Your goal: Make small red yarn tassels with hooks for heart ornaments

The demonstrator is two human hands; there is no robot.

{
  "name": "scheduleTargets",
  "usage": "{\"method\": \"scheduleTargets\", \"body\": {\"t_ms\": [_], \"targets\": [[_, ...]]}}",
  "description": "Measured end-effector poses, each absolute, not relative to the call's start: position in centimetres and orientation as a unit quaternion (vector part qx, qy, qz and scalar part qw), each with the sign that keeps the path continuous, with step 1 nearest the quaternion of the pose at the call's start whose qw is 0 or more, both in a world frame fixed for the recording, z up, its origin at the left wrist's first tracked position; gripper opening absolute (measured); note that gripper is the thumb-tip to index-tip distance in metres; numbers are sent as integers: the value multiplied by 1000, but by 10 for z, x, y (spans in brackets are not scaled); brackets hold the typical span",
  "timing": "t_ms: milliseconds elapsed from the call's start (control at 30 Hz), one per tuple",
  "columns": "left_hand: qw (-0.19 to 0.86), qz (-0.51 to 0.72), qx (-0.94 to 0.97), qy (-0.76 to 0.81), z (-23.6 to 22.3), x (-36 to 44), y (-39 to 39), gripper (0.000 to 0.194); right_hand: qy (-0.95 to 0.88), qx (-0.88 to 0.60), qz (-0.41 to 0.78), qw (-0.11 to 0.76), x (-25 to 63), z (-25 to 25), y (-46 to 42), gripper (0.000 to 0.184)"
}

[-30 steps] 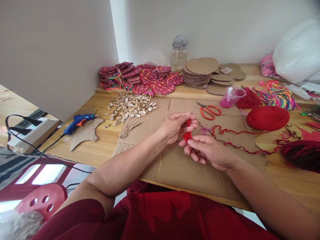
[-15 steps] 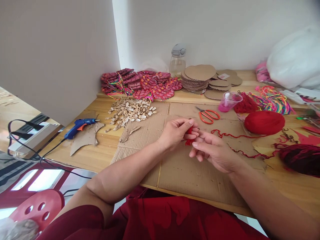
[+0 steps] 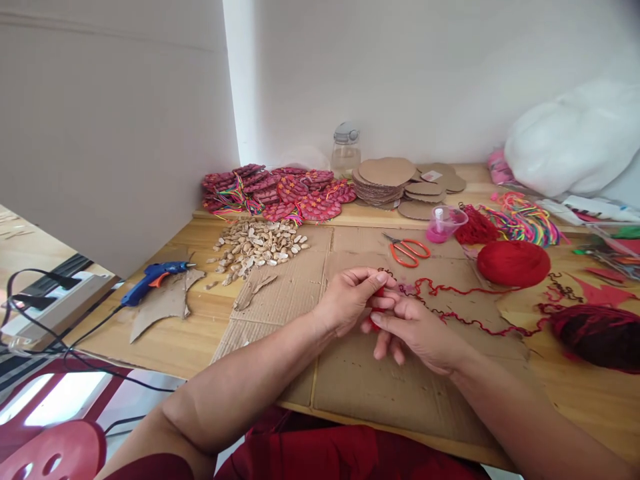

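Note:
My left hand [image 3: 350, 297] pinches the top of a small red yarn tassel [image 3: 381, 293] above the cardboard sheet. A dark kinked strand curls out past its fingertips. Just right of it, my right hand [image 3: 417, 327] has its thumb and index finger closed on the tassel's lower part, with the other fingers loosely curled. Much of the tassel is hidden by the fingers. Beyond the hands lie orange-handled scissors [image 3: 410, 252]. Red yarn strands [image 3: 450, 289] trail from near my right hand to a red yarn ball [image 3: 513, 263] and a dark red ball [image 3: 595, 337].
A cardboard sheet [image 3: 370, 380] covers the table's middle. Peanut shells [image 3: 263, 247], a blue glue gun [image 3: 155, 281] and its cord lie left. Along the back are decorated maroon pieces [image 3: 310, 193], a bottle [image 3: 346, 150], cardboard discs [image 3: 385, 173], a pink-filled cup [image 3: 445, 223] and colourful tassels [image 3: 525, 217].
The view has tilted up slightly, so things sit lower in the picture. My right hand has drawn in closer under my left, covering more of the red tassel.

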State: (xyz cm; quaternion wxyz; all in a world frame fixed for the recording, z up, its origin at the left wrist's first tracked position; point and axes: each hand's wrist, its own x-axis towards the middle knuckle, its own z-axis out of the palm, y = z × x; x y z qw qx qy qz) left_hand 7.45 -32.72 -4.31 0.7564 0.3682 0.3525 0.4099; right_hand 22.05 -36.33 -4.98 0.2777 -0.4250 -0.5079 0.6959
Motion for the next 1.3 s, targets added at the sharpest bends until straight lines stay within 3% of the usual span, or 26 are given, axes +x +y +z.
{"method": "scheduleTargets", "body": {"t_ms": [167,333,633,867,1000,1067,1133,1200,1300], "targets": [[743,403,404,349,-40,75,-327,30,-530,-439,644,335,234,-36,-359,25],[724,358,465,363,-36,75,-330,30,-504,-367,680,385,240,-31,-354,16],[693,316,542,354,-42,75,-331,29,-396,-464,612,504,242,-42,-349,22],[689,329,536,359,-40,73,-328,30,-376,-487,607,503,248,-39,-346,30],[681,343,529,372,-37,70,-324,29,-398,-534,555,499,256,-31,-347,44],[675,348,528,381,-35,68,-321,29,-413,-517,487,570,259,-25,-349,40],[670,343,533,385,-35,67,-320,29,-438,-471,436,629,258,-21,-352,23],[671,327,549,376,-34,66,-321,29,-492,-442,433,612,255,-22,-354,20],[665,305,583,352,-34,66,-324,30,-577,-447,479,487,248,-30,-354,30]]}}
